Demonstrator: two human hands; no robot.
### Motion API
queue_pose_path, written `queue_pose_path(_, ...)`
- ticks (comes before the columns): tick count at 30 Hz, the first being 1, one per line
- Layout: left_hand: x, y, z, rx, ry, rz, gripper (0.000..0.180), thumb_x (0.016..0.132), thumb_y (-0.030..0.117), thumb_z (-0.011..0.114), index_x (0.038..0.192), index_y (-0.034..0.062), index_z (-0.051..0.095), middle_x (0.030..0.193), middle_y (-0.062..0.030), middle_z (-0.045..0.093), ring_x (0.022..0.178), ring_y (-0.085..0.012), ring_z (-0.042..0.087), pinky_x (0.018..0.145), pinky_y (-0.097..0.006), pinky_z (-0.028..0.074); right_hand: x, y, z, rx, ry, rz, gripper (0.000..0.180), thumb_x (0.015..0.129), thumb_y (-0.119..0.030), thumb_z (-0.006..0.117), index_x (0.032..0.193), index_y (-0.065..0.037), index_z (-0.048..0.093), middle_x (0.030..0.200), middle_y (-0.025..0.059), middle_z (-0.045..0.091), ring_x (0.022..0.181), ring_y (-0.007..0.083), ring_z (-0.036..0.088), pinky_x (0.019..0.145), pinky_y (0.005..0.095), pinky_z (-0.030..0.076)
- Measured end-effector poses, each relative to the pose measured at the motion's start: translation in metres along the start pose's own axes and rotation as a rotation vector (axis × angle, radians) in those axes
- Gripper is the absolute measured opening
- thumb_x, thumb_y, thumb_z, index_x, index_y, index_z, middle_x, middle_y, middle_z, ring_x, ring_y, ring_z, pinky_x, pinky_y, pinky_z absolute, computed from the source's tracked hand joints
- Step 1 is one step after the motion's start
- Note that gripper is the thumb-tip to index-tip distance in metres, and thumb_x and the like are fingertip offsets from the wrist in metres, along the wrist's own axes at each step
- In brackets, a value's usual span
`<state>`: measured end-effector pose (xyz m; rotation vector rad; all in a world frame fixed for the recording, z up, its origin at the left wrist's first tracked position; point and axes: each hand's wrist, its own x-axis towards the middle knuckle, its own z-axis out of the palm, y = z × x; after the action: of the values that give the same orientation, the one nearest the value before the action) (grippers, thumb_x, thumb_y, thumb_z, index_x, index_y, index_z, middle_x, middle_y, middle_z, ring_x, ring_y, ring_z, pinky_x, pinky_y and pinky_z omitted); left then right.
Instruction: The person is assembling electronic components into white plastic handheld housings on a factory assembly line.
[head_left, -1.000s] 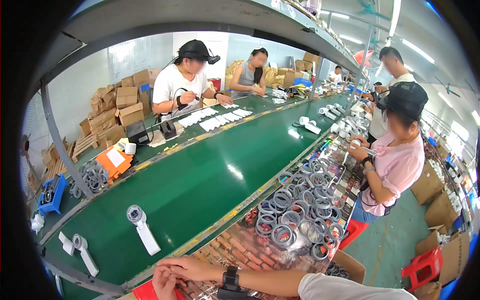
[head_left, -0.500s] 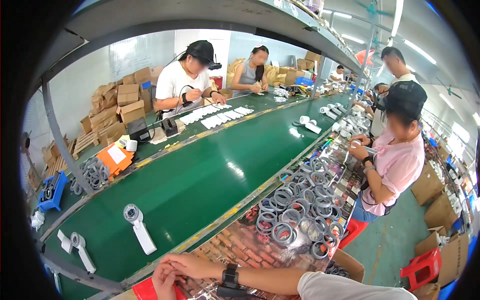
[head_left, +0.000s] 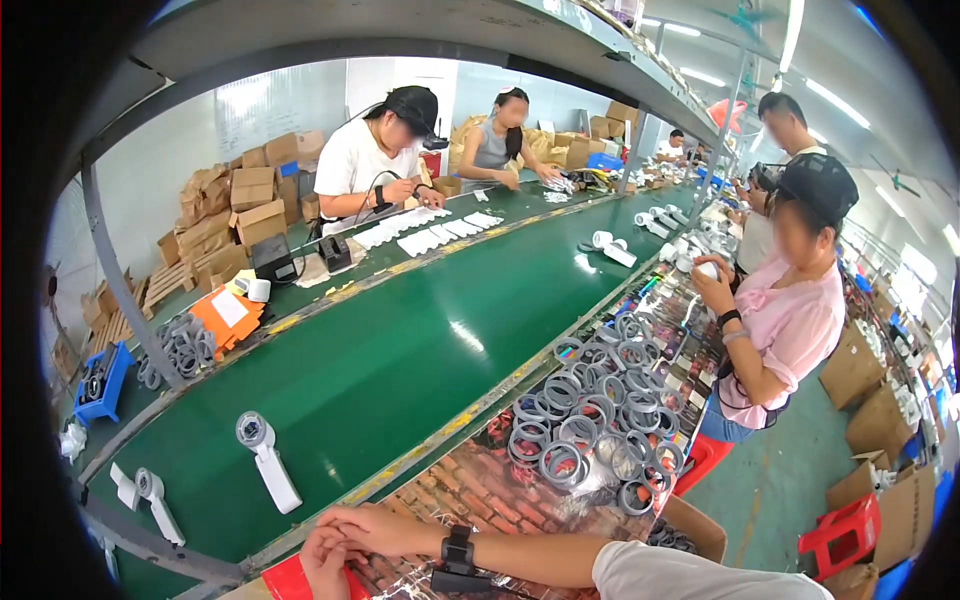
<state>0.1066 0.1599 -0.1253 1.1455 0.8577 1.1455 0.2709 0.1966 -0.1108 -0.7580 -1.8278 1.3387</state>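
- The person's right hand (head_left: 375, 528) lies at the near edge of the brick-patterned worktop (head_left: 480, 480), forearm coming in from the right with a black wristwatch (head_left: 457, 546) on the wrist; its fingers are stretched out leftward and lie flat, clamped on nothing that can be seen.
- The left hand (head_left: 322, 565) sits just under and against the right hand, fingers curled; whether it grips anything cannot be told.
- A red flat item (head_left: 285, 580) lies at the near edge, touching the left hand from below.
- The nearest product is a white handheld fan (head_left: 266, 460) on the green conveyor belt (head_left: 400, 350), beyond the hands and to their left, apart from them, across the yellow-striped belt edge.
- The fan lies flat; its long axis runs obliquely, round grey head toward the far left, white handle toward the near right, roughly pointing at the hands.
- A second white fan (head_left: 150, 497) lies near the belt's left end, its axis tilted the same way.
- A heap of grey rings (head_left: 590, 420) covers the worktop to the right of the hands, well apart from them.
- A co-worker in a pink shirt (head_left: 790, 330) stands along the right edge of the worktop.
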Motion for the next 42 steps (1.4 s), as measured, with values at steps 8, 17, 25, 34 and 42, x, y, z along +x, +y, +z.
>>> queue_pose_path(8, 0.004, 0.007, 0.015, -0.054, 0.016, -0.071, 0.013, 0.085, -0.001, 0.048, 0.096, -0.002, 0.054, 0.084, -0.0095, 0.063, 0.072, -0.0152, 0.061, 0.066, -0.026, 0.049, -0.013, -0.016, -0.009, -0.046, 0.08, 0.082, 0.029, 0.092, -0.015, 0.05, 0.12, -0.007, 0.053, 0.093, 0.009, 0.065, 0.081, 0.015, 0.061, 0.074, 0.0295, 0.049)
queue_pose_path(17, -0.004, 0.02, 0.013, -0.063, -0.033, -0.047, 0.012, 0.088, -0.001, 0.043, 0.097, 0.0014, 0.05, 0.089, -0.0137, 0.065, 0.074, -0.0192, 0.063, 0.064, -0.028, 0.051, -0.003, -0.035, -0.002, -0.073, 0.04, 0.173, 0.025, 0.092, -0.009, 0.046, 0.115, -0.006, 0.055, 0.086, 0.0084, 0.064, 0.073, 0.013, 0.059, 0.066, 0.0256, 0.047)
queue_pose_path(25, 0.002, 0.018, 0.01, -0.152, -0.07, -0.078, 0.014, 0.089, -0.004, 0.038, 0.097, 0.0016, 0.049, 0.088, -0.0128, 0.064, 0.079, -0.0216, 0.065, 0.066, -0.028, 0.048, -0.003, -0.031, -0.005, -0.081, -0.008, 0.179, 0.028, 0.092, -0.012, 0.047, 0.118, -0.005, 0.054, 0.088, 0.0082, 0.064, 0.075, 0.0117, 0.058, 0.068, 0.026, 0.047)
queue_pose_path(34, -0.002, 0.017, 0.007, -0.115, -0.045, -0.061, 0.014, 0.089, -0.004, 0.038, 0.095, 0.0018, 0.049, 0.086, -0.0138, 0.064, 0.076, -0.0206, 0.065, 0.064, -0.026, 0.049, -0.002, -0.031, -0.002, -0.072, -0.007, 0.174, 0.031, 0.092, -0.014, 0.05, 0.122, -0.006, 0.053, 0.092, 0.0069, 0.067, 0.077, 0.0101, 0.06, 0.07, 0.025, 0.047)
queue_pose_path(42, -0.004, 0.016, 0.01, -0.083, -0.028, -0.115, 0.013, 0.092, 0.0, 0.038, 0.094, 0.0008, 0.05, 0.087, -0.0157, 0.064, 0.075, -0.021, 0.065, 0.064, -0.026, 0.048, -0.005, -0.032, -0.006, -0.026, -0.011, 0.172, 0.029, 0.09, -0.012, 0.052, 0.118, -0.004, 0.054, 0.093, 0.0082, 0.067, 0.071, 0.0109, 0.06, 0.064, 0.0248, 0.048)
